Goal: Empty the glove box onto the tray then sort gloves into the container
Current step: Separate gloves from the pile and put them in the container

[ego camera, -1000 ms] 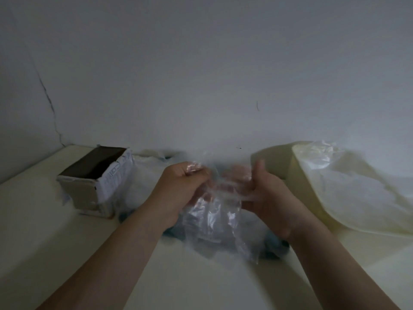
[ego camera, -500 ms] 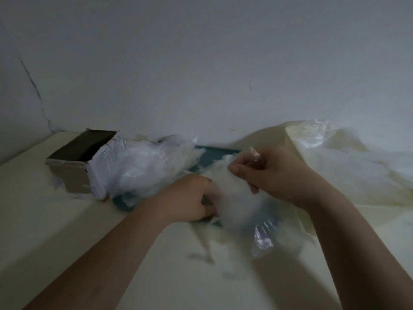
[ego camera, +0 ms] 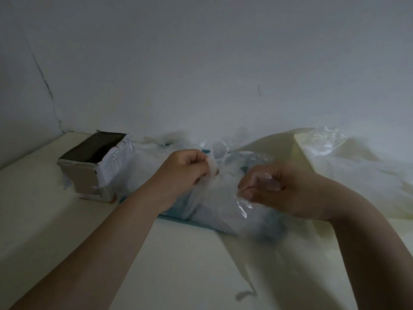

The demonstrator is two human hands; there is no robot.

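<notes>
A thin clear plastic glove is stretched between my two hands above a teal tray. My left hand pinches its upper left edge. My right hand is closed on its right edge. More clear gloves lie heaped on the tray behind my left hand. The cardboard glove box stands at the left with its top open and dark inside. A pale yellow container at the right holds crumpled clear gloves.
Everything rests on a cream table that meets a white wall just behind the tray. The box touches the tray's left end. A loose scrap of plastic lies near the front.
My left hand has risen from the tray and now grips the glove's left edge. My right hand has shifted right and lower, pulling the glove wide between both hands.
</notes>
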